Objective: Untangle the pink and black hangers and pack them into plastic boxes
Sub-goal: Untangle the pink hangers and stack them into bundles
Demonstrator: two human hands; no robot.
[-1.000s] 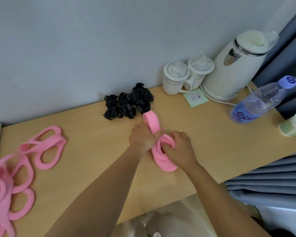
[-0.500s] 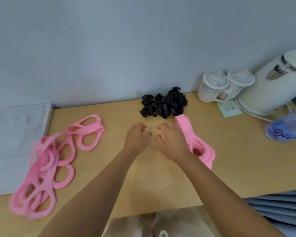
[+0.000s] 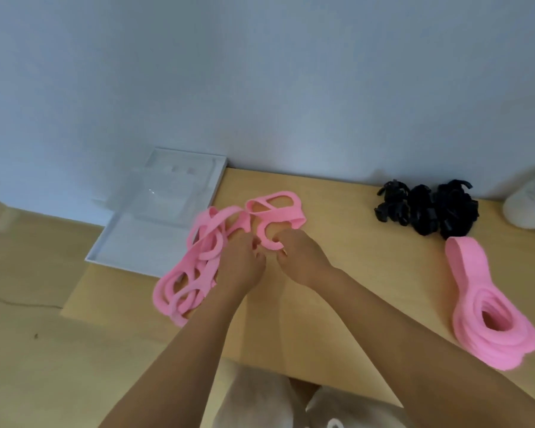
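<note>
Item: pink hanger tangle [image 3: 195, 267], gripped in curled fingers of left hand [image 3: 240, 267]; single hanger [image 3: 275, 211], lower loop clenched by right hand [image 3: 301, 259] fingers.

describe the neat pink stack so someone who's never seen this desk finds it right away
Find the wooden table and go to its right end, just nearer than the black hangers by the wall. The pink stack lies there alone. Unlike the loose tangle gripped by the left hand and right hand, its hangers lie nested in one tidy pile.
</note>
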